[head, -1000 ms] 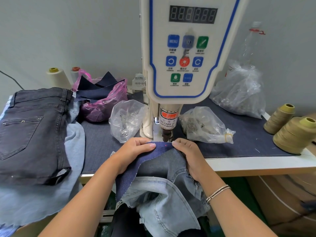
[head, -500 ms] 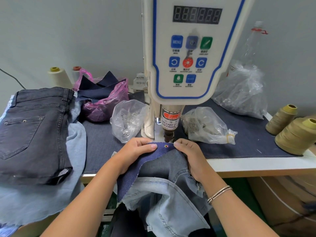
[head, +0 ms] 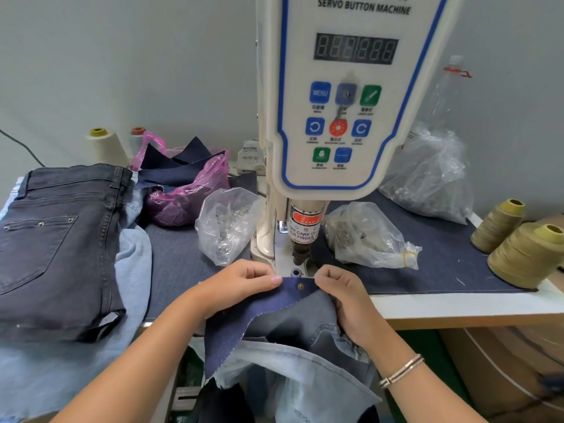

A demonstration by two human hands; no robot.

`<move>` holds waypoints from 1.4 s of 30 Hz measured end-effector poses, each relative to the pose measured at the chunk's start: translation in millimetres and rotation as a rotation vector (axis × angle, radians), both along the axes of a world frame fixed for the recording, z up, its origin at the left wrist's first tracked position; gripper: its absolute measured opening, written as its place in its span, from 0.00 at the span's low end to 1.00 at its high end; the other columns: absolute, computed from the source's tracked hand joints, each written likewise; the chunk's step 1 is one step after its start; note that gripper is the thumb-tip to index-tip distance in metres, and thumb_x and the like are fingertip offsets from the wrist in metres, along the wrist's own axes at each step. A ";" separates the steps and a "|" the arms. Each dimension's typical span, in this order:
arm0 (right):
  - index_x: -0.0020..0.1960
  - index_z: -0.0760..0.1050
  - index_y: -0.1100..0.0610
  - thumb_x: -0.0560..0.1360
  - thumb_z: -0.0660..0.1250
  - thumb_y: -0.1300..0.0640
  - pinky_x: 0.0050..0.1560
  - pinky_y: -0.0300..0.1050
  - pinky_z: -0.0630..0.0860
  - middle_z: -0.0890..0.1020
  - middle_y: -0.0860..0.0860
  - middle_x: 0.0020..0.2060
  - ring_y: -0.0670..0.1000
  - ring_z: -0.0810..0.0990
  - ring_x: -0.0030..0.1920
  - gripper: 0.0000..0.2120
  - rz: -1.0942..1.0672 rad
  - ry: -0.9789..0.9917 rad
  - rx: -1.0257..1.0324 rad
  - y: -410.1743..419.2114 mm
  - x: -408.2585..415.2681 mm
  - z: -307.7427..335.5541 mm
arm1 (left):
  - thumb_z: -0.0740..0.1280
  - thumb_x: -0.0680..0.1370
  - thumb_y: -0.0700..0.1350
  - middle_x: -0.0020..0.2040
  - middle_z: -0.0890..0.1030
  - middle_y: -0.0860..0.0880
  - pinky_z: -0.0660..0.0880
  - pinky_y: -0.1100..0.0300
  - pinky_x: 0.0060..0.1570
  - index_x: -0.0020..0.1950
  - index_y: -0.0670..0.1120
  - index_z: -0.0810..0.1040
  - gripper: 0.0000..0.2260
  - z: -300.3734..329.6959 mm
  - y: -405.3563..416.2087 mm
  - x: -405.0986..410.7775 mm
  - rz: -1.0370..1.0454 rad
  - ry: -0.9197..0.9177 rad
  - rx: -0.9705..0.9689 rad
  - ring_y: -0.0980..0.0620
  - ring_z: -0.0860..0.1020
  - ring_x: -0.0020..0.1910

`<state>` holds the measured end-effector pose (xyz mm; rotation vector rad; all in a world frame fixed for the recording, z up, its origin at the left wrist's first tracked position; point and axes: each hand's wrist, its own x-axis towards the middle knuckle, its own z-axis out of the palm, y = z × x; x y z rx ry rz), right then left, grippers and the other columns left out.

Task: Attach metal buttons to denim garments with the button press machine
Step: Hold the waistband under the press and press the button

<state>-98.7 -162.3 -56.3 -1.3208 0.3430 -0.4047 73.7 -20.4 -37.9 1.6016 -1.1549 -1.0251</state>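
Observation:
The white servo button machine (head: 341, 96) stands at the table's middle, its press head (head: 302, 239) raised above the lower die (head: 296, 272). A dark blue denim piece (head: 274, 303) lies just in front of the die, over lighter jeans on my lap. A small metal button (head: 301, 286) sits near its top edge. My left hand (head: 235, 285) pinches that edge left of the button. My right hand (head: 345, 300) pinches it on the right.
Dark jeans (head: 55, 239) lie stacked on light denim at left. A pink bag of denim scraps (head: 183, 190) and clear bags of metal parts (head: 225, 227) (head: 363, 239) flank the machine. A large clear bag (head: 427, 175) and thread cones (head: 525, 254) stand at right.
The denim edge has slid back toward me from under the press head, and a metal button now shows on it. Both hands kept their pinch.

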 end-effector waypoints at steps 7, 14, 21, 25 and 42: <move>0.33 0.73 0.58 0.65 0.70 0.58 0.32 0.40 0.73 0.75 0.54 0.29 0.49 0.75 0.30 0.06 0.014 -0.152 0.335 27.2 -26.7 23.3 | 0.61 0.73 0.65 0.40 0.75 0.49 0.68 0.63 0.48 0.45 0.39 0.77 0.28 22.6 41.4 25.1 -0.015 -0.172 0.023 0.52 0.73 0.41; 0.34 0.77 0.58 0.58 0.80 0.52 0.35 0.39 0.77 0.79 0.55 0.32 0.51 0.79 0.33 0.14 -0.079 -0.225 0.387 43.5 -43.0 63.6 | 0.71 0.66 0.63 0.61 0.78 0.59 0.74 0.53 0.60 0.65 0.57 0.71 0.29 -7.3 94.5 17.1 0.280 -0.042 -0.071 0.55 0.76 0.62; 0.36 0.81 0.55 0.55 0.82 0.49 0.39 0.39 0.80 0.82 0.53 0.33 0.48 0.83 0.36 0.16 -0.050 -0.381 0.408 55.7 -46.0 95.3 | 0.72 0.69 0.56 0.56 0.79 0.64 0.73 0.67 0.53 0.56 0.65 0.77 0.16 4.7 85.9 -13.0 0.051 -0.203 0.018 0.66 0.77 0.55; 0.43 0.82 0.56 0.51 0.84 0.50 0.47 0.47 0.81 0.84 0.55 0.42 0.51 0.84 0.45 0.24 -0.151 -0.387 0.430 45.6 -55.2 102.4 | 0.68 0.77 0.52 0.56 0.83 0.49 0.77 0.61 0.49 0.58 0.55 0.81 0.10 28.1 88.7 -7.3 0.222 0.110 -0.104 0.51 0.81 0.55; 0.68 0.65 0.52 0.73 0.68 0.55 0.72 0.40 0.56 0.66 0.49 0.70 0.47 0.60 0.74 0.25 0.019 -0.269 -1.168 98.0 -17.9 132.2 | 0.64 0.80 0.41 0.48 0.78 0.52 0.74 0.58 0.51 0.55 0.46 0.72 0.05 133.5 33.0 -8.0 -0.174 -0.618 -0.065 0.58 0.76 0.47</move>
